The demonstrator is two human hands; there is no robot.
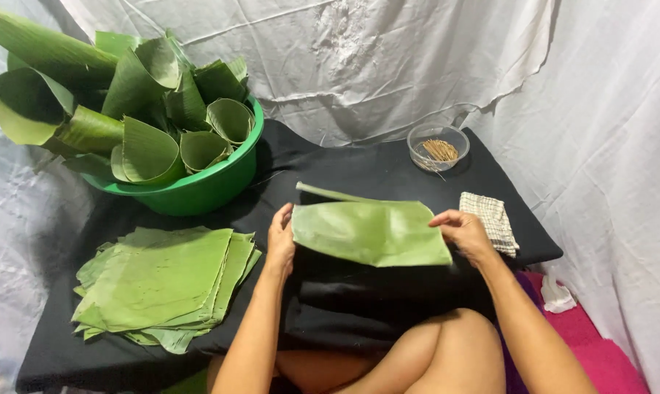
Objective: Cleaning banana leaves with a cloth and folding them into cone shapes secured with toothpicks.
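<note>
A flat green banana leaf piece (pixel 370 232) is held up over the black cloth-covered table (pixel 359 171), folded over on itself. My left hand (pixel 280 239) grips its left edge. My right hand (pixel 463 232) pinches its upper right corner. A narrow strip of the leaf sticks out at the top left of the piece. My bare knees show below the leaf.
A stack of cut leaf sheets (pixel 162 284) lies at the left. Behind it, a green basin (pixel 206 186) holds several rolled leaves. A clear bowl of thin sticks (pixel 438 148) and a checked cloth (pixel 492 219) sit at the right. White sheeting hangs all around.
</note>
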